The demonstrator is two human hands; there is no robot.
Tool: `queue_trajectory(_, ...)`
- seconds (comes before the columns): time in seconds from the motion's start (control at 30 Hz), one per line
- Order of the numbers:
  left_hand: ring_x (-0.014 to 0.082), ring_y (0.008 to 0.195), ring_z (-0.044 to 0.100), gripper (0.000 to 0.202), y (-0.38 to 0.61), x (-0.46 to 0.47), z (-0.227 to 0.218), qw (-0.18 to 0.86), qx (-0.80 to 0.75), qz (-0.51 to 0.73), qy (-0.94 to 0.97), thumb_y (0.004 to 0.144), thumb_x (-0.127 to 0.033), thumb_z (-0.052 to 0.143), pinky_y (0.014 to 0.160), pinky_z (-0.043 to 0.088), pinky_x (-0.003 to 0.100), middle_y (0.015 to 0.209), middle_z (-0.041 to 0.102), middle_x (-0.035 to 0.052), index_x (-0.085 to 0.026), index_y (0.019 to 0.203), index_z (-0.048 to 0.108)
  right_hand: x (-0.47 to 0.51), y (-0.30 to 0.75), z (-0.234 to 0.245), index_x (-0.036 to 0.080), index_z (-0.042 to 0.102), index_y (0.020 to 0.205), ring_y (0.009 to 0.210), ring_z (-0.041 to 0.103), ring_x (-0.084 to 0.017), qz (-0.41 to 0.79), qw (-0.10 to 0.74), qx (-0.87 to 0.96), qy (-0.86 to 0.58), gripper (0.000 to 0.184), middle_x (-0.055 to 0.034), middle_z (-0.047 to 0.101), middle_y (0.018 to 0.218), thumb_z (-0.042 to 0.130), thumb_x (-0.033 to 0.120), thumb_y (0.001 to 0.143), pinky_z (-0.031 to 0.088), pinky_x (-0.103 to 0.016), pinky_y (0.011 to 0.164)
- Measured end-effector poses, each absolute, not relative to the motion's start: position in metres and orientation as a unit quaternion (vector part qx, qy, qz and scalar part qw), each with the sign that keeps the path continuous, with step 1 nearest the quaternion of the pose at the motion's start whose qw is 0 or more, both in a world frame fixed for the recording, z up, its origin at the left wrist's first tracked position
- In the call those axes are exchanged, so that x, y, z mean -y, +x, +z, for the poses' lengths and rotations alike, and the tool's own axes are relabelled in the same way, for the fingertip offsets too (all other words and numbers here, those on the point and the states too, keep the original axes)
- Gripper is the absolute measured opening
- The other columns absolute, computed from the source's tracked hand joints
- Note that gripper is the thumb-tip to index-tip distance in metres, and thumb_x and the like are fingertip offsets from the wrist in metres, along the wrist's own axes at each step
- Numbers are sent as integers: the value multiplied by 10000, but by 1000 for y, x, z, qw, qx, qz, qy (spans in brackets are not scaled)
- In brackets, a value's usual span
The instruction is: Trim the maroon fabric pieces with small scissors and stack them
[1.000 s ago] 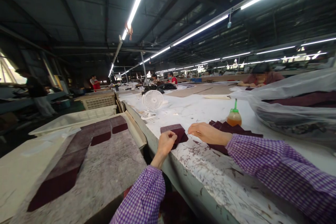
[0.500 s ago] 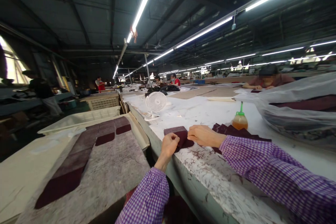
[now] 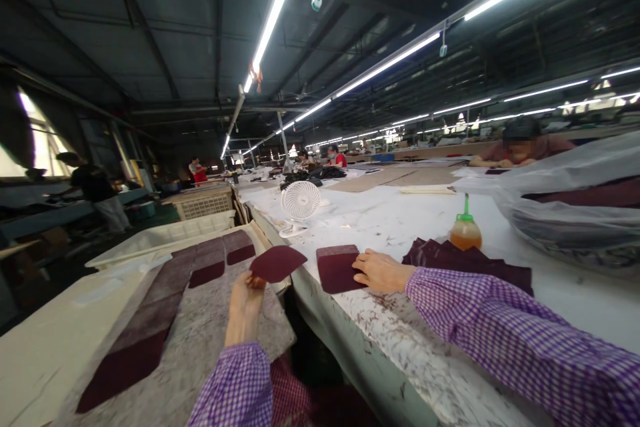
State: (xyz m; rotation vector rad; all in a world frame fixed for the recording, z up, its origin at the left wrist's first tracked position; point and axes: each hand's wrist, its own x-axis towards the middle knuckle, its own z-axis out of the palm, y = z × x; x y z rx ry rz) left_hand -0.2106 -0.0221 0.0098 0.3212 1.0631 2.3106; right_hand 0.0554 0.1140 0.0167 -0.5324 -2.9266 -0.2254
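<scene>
My left hand is closed on the near end of a maroon fabric piece, holding it in the air over the gap between the grey board and the table. On the table's front part lies a maroon stack of similar cut pieces, with a greyish band along its far edge. My right hand rests at the stack's right side, fingers stretched out and touching it. Behind that wrist, more dark maroon pieces lie fanned out. Overlapping rows of maroon pieces cover part of the grey board on the left.
A small white fan stands beyond the stack. An orange-filled bottle with a green top sits behind the fanned pieces, near a clear plastic bag. A cream crate stands behind the board. A co-worker leans at the far right.
My left hand has moved left, away from the stack, carrying one maroon piece. My right hand has stayed by the stack, its fingers now lower and flatter. The view has shifted slightly.
</scene>
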Motion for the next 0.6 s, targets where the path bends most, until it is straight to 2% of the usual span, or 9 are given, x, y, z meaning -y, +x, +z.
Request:
queue_trajectory(0.17,80,490,513,102,-198,44,23,219,-406,878,126,645,-132,594,476,408,170,574,547,-45,-148,668,496,-118,56,24,111,636,1098,988,565,-250,-28,69,975,-208,306,-141,619,1071,524,261,856,411,-370,905)
queue_trajectory(0.27,89,549,525,210,-157,43,20,224,-424,849,223,564,-204,695,518,408,176,622,570,-32,-134,689,542,-112,64,35,111,583,1188,1045,549,-244,19,84,971,-223,381,-140,581,1163,498,305,871,430,-342,904)
queue_trajectory(0.33,86,555,499,239,-121,42,13,263,-451,794,312,584,-277,709,530,386,178,613,546,-34,-137,677,539,-100,73,43,76,546,1207,966,588,-230,181,95,943,-262,454,-161,604,1101,378,393,929,466,-348,850)
queue_trajectory(0.43,98,584,485,218,-66,47,2,306,-481,693,442,689,-307,641,559,370,193,605,529,-23,-145,634,506,-75,94,52,58,355,1342,742,628,-208,514,70,796,-311,703,-167,632,958,220,603,920,515,-342,640)
queue_trajectory(0.5,127,691,530,171,-35,57,-1,313,-476,632,526,743,-264,586,644,397,211,703,586,6,-147,647,507,-60,110,53,109,219,1406,670,612,-180,596,57,737,-314,779,-143,614,979,352,654,866,494,-300,550)
queue_trajectory(0.53,141,757,549,137,-23,64,-1,314,-471,605,559,764,-235,564,699,407,221,766,610,17,-148,668,518,-54,118,52,131,189,1416,649,595,-161,598,61,735,-315,809,-123,602,983,477,612,832,473,-271,520)
queue_trajectory(0.6,162,866,567,102,-9,77,4,323,-462,558,610,800,-205,537,793,410,240,888,637,33,-152,716,557,-47,134,49,138,193,1411,616,543,-120,563,80,758,-320,855,-61,578,908,658,428,755,412,-215,480)
